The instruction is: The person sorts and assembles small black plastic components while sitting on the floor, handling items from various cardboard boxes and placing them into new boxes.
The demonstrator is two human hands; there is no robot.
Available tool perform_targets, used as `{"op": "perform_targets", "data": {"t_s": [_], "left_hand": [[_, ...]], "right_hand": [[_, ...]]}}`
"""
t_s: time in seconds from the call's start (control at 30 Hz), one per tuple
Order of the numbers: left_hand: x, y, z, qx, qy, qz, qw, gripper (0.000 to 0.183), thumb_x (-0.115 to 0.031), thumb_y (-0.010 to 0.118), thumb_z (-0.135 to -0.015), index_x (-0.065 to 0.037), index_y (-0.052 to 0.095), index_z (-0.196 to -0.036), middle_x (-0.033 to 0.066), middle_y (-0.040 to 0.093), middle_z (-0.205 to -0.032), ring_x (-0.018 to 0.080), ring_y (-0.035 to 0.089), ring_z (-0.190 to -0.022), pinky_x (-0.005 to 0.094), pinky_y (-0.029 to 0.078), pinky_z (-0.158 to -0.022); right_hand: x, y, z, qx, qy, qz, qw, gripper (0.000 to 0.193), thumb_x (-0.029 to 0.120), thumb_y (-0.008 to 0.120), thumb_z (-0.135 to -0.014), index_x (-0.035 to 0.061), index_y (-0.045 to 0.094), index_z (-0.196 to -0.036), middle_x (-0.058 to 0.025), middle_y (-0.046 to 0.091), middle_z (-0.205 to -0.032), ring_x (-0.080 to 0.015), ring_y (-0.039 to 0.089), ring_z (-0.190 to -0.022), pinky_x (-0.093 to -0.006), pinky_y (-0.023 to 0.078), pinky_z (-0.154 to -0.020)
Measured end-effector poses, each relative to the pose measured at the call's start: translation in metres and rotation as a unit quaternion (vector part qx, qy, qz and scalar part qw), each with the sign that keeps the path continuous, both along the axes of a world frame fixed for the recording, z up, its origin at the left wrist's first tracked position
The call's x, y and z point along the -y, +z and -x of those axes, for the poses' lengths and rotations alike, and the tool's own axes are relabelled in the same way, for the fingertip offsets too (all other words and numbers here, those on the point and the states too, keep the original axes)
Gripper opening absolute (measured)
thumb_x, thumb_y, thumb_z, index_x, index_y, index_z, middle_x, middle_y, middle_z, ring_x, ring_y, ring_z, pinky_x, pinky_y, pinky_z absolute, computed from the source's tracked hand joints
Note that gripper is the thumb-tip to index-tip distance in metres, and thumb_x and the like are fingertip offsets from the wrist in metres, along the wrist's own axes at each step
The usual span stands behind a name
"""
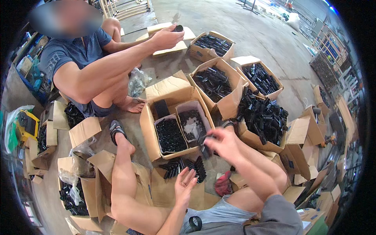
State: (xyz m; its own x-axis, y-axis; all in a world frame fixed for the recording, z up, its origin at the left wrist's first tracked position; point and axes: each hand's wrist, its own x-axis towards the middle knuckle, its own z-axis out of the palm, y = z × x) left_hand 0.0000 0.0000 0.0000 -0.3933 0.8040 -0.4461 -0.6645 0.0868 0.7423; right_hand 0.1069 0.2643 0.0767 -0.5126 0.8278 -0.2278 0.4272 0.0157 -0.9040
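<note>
My right hand (226,144) is raised at the right front corner of a cardboard box (149,135). It is closed around a dark black part (204,147), blurred, whose exact kind I cannot make out. My left hand (185,183) is palm up with its fingers apart, holding nothing. Beside its fingertips, small black parts (174,167) lie in rows on a flat piece of cardboard (170,194). Inside the box are two trays; one contains small black pieces (170,135), the other dark bits (192,117) and a crumpled clear plastic bag (192,130).
A person (84,62) sits opposite, left, holding a black cylindrical part (178,28). Cardboard boxes of black parts (262,117) stand to my right and beyond. Another open box (74,199) is left of my leg. A red-and-dark cloth item (223,183) lies between my legs.
</note>
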Motion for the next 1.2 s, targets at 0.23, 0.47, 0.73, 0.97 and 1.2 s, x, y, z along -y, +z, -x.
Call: {"op": "perform_targets", "data": {"t_s": [0.23,0.47,0.73,0.97,1.2], "left_hand": [[0.005,0.001,-0.001,-0.015,-0.029,0.057,0.998,0.045,-0.011,0.07,-0.095,-0.002,0.05,-0.134,0.0196,0.068,-0.124,0.0228,0.065,-0.116,0.0341,0.052,-0.098],[0.002,-0.013,0.012,-0.058,0.091,0.109,0.988,0.023,-0.024,0.06,-0.103,-0.003,0.062,-0.114,0.0113,0.073,-0.105,0.0159,0.068,-0.095,0.0298,0.054,-0.083],[0.007,-0.023,0.031,-0.061,0.298,0.161,0.939,0.021,-0.026,0.059,-0.104,-0.006,0.063,-0.109,0.0014,0.067,-0.088,0.0078,0.06,-0.077,0.024,0.048,-0.07],[0.016,-0.028,0.021,-0.044,0.236,0.172,0.955,0.017,-0.026,0.06,-0.103,-0.01,0.064,-0.108,-0.0013,0.066,-0.088,0.0062,0.058,-0.075,0.0231,0.045,-0.068],[0.008,-0.026,0.017,-0.054,0.183,0.158,0.969,0.017,-0.022,0.06,-0.103,-0.007,0.063,-0.109,0.0006,0.068,-0.09,0.0066,0.059,-0.078,0.0235,0.047,-0.073]], "right_hand": [[-0.111,0.046,0.017,-0.227,-0.268,-0.2,0.915,0.05,0.013,0.068,-0.096,0.0015,0.051,-0.141,-0.0152,0.066,-0.122,-0.013,0.067,-0.082,-0.0241,0.054,-0.064],[-0.035,-0.048,-0.034,-0.136,-0.261,-0.137,0.946,0.017,0.011,0.06,-0.1,0.0018,0.068,-0.112,-0.0027,0.069,-0.091,-0.0092,0.061,-0.073,-0.0246,0.049,-0.062],[0.139,-0.143,-0.028,0.162,0.062,-0.147,0.974,0.026,0.01,0.067,-0.088,0.0038,0.067,-0.114,-0.0173,0.068,-0.104,-0.0385,0.065,-0.098,-0.0453,0.053,-0.085],[0.116,-0.162,0.009,0.206,0.265,-0.355,0.872,0.025,0.013,0.072,-0.082,0.0065,0.066,-0.105,-0.0117,0.063,-0.111,-0.0294,0.061,-0.103,-0.0402,0.053,-0.089],[0.099,-0.19,0.031,0.283,0.364,-0.386,0.799,0.02,0.011,0.061,-0.084,0.0032,0.064,-0.102,-0.0112,0.069,-0.094,-0.0266,0.066,-0.096,-0.0393,0.056,-0.085]]}}
